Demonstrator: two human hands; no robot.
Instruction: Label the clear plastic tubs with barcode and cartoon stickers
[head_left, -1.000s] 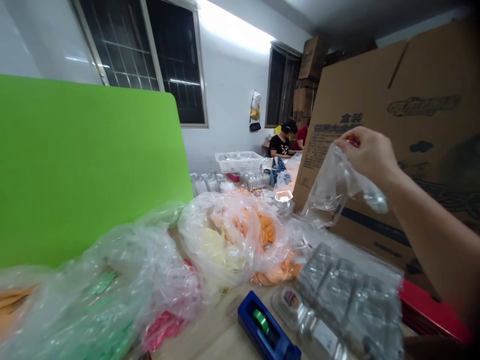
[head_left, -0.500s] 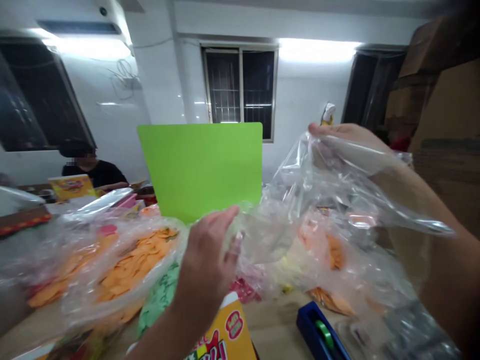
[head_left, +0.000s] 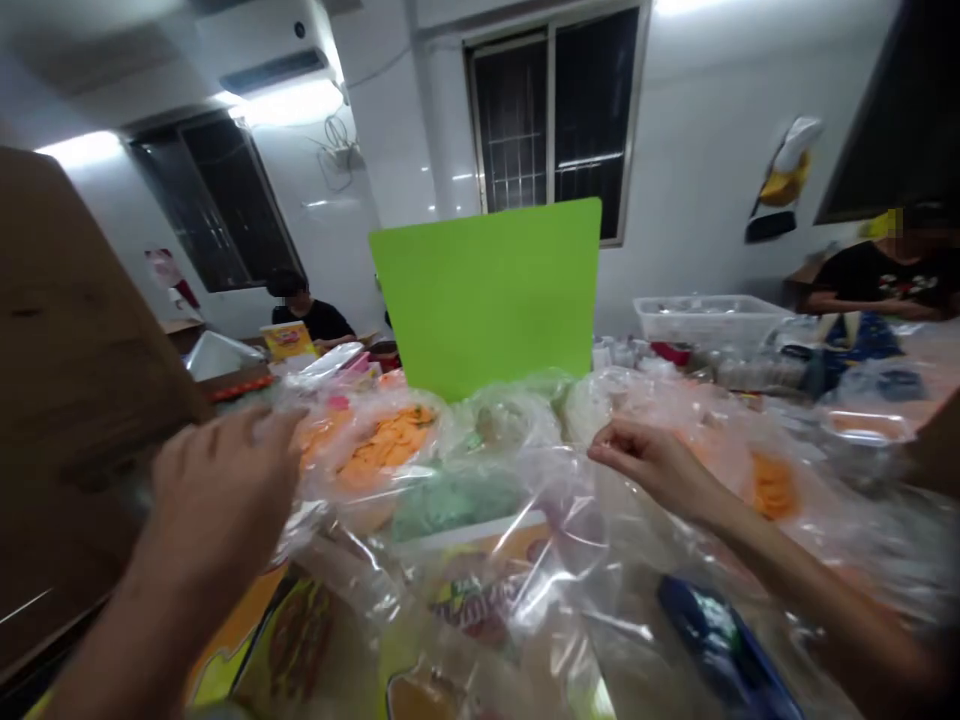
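Your left hand (head_left: 217,490) and right hand (head_left: 645,460) stood well apart, seemingly holding a clear plastic bag (head_left: 480,570) spread open; grip unclear.

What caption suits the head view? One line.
Left hand and right hand spread a clear plastic bag before bagged orange pieces.

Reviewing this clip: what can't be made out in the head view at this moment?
Head view:
Left hand: its own back hides the fingertips, so any grip on the clear plastic bag cannot be told.
Printed card: the bag's film blurs its lettering.
Blue tape dispenser: film and blur hide its details; the bottom edge nearly cuts it off.
White crate: contents too small to tell.
Co-worker: the right edge cuts off one side.
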